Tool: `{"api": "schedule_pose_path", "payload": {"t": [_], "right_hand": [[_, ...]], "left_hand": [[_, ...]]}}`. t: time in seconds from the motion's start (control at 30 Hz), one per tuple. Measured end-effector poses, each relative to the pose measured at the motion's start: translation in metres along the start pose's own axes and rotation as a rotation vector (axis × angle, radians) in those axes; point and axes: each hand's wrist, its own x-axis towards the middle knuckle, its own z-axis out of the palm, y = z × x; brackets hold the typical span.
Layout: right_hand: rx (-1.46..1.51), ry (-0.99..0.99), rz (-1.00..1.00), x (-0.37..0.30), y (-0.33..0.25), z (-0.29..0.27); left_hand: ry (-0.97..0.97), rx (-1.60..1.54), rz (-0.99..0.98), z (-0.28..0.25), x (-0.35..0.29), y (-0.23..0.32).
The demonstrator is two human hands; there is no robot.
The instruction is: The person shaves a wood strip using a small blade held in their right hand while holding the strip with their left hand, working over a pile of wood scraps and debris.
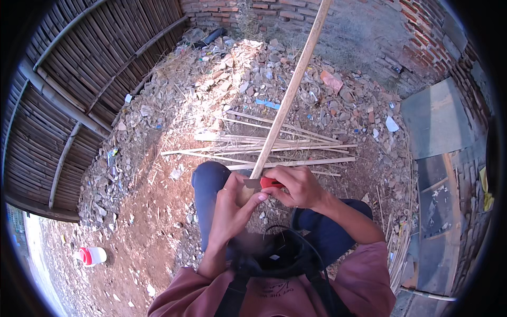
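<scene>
A long pale bamboo strip [289, 98] slants from the top edge down toward my lap. My left hand [228, 211] is closed around its near end, thumb stretched toward the blade. My right hand [300, 187] grips the red handle of a utility knife [271, 183]. The knife's broad grey blade lies across the strip just above my left fingers, pointing left. Both hands meet between my bent knees, and my right fingers hide part of the handle.
Several bamboo strips [296, 149] lie crosswise on the ground ahead. Behind them, rubble [227, 79] slopes up to a brick wall [296, 16]. Woven bamboo fencing [100, 58] stands left, weathered panels [438, 119] right. A red-and-white container [94, 256] sits at lower left.
</scene>
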Motion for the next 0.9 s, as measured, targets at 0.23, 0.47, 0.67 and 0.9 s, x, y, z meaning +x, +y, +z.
{"api": "schedule_pose_path", "payload": {"t": [0.23,0.47,0.67,0.9], "right_hand": [[-0.004,-0.006,-0.044,0.0,0.001,0.001],[-0.015,0.009,-0.058,0.001,0.0,0.0],[-0.031,0.023,-0.058,0.001,-0.002,0.0],[-0.077,0.057,-0.037,-0.003,-0.004,0.004]], "left_hand": [[-0.113,-0.067,-0.047,-0.005,-0.001,0.005],[-0.12,-0.185,-0.105,-0.004,-0.001,0.015],[-0.117,-0.222,-0.106,-0.002,-0.001,0.017],[-0.113,-0.174,-0.141,-0.003,-0.002,0.014]]}}
